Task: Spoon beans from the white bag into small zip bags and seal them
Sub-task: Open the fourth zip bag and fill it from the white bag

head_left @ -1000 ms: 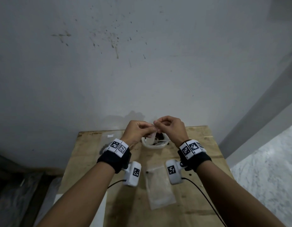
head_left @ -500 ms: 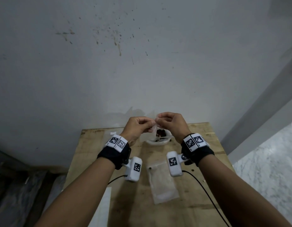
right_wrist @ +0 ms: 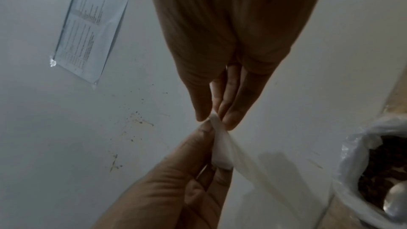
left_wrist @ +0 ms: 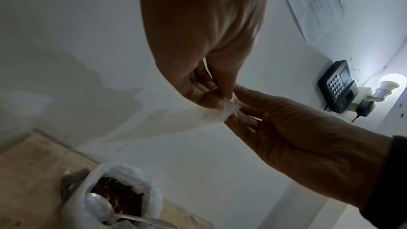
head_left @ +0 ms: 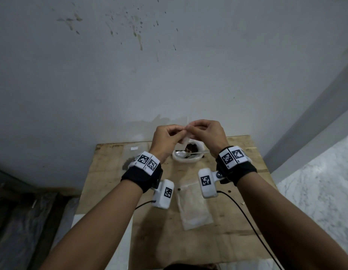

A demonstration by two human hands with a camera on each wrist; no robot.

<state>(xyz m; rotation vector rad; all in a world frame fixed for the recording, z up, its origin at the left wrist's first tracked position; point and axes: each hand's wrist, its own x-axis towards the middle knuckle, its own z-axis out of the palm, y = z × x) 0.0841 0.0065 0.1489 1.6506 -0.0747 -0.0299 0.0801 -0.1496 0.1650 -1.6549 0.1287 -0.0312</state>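
Hands rose clear of the plywood table toward the stained wall

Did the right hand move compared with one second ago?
Yes, a little upward: the right hand sits higher against the white bag, whose beans and spoon show below it now; before, it hid them.

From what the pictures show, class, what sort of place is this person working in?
Probably a bare workroom or storeroom, not a kitchen: a rough plywood table against a stained plain wall, a wall keypad device, and a posted printed sheet.
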